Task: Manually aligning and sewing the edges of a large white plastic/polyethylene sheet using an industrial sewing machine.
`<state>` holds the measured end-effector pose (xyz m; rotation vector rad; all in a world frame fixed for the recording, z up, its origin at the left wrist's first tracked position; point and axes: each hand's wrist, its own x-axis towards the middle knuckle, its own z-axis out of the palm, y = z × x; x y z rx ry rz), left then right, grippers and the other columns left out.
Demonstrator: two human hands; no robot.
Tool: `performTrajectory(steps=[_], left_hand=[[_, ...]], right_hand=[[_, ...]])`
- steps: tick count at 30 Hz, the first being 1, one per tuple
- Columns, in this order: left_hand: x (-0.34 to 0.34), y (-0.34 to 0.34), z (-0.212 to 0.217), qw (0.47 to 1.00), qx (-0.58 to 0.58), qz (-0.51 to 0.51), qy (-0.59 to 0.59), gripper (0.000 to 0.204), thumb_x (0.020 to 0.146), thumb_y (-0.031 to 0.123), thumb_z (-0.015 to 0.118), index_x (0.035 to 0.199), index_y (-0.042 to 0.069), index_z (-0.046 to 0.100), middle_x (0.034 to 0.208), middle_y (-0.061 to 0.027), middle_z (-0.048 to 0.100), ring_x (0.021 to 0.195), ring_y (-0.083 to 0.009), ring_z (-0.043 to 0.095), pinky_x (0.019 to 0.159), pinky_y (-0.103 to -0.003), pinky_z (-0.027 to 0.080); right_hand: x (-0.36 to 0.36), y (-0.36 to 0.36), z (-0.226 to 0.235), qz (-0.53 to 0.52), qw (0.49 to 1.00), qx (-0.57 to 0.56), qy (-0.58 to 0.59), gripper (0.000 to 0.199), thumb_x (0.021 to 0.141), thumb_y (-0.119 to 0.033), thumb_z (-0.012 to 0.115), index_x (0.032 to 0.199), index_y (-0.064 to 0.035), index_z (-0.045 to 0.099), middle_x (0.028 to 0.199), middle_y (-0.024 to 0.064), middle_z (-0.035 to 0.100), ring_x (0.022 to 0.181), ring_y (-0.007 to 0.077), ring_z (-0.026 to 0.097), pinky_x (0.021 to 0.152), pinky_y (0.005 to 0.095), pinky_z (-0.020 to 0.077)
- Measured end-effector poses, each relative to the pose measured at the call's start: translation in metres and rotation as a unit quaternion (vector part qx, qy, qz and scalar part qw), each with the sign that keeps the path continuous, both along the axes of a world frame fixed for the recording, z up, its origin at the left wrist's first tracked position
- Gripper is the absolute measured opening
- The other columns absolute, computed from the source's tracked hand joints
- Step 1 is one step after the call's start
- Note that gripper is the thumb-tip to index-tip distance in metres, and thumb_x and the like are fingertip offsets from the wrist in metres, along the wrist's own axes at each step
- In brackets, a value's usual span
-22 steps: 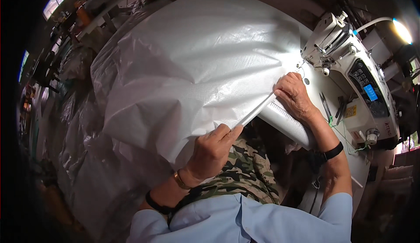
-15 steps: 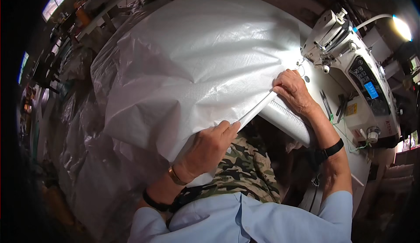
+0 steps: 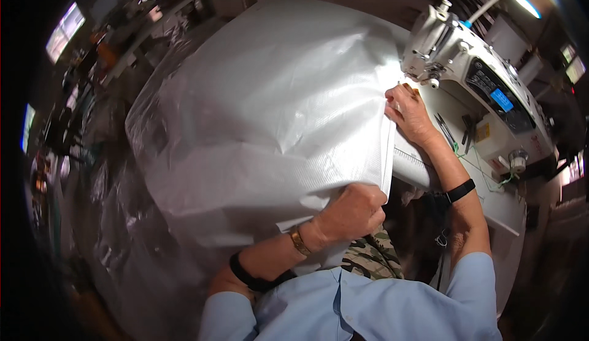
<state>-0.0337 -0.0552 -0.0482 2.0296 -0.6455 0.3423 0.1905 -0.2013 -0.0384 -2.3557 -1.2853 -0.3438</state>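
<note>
Two hands feeding a big white sheet at a sewing machine.

The white woven plastic sheet (image 3: 264,114) billows across the table, its folded edge running from the lap up to the white sewing machine (image 3: 472,71). The left hand (image 3: 353,212) is fisted tight on the near end of that edge, close to the body. The right hand (image 3: 408,114) lies flat, fingers together, pressing the far end down just beside the needle, under the lamp (image 3: 524,3).
</note>
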Motion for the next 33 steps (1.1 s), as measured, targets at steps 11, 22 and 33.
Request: performTrajectory(steps=[11,22,33], left_hand=[[0.005,0.003,-0.01,0.989,0.148,0.006,-0.015,0.017,0.08,0.008,0.066,0.07,0.002,0.052,0.066,-0.0147,0.052,0.059,-0.0359,0.058,0.056,-0.044,0.049],[0.056,0.01,0.002,0.969,0.233,0.032,-0.08,0.019,0.077,0.011,0.067,0.066,0.003,0.054,0.064,-0.0129,0.053,0.055,-0.0335,0.059,0.052,-0.042,0.049],[0.145,0.004,0.02,0.948,0.304,0.08,-0.038,0.016,0.078,0.011,0.062,0.067,0.0,0.061,0.068,-0.0197,0.064,0.063,-0.0393,0.065,0.064,-0.048,0.053]], right_hand=[[-0.035,-0.016,-0.008,-0.059,0.997,0.053,-0.016,0.03,0.087,-0.024,0.072,0.102,-0.0016,0.06,0.116,0.015,0.065,0.107,0.0331,0.058,0.098,0.0428,0.0426],[-0.03,-0.017,-0.009,-0.098,0.995,0.018,0.027,0.035,0.092,-0.03,0.066,0.114,-0.0037,0.059,0.127,0.015,0.062,0.118,0.0316,0.055,0.105,0.0446,0.0373],[-0.02,-0.018,-0.016,-0.094,0.993,0.077,0.01,0.032,0.094,-0.021,0.059,0.117,0.0014,0.062,0.116,0.0179,0.064,0.113,0.034,0.055,0.102,0.0443,0.0377]])
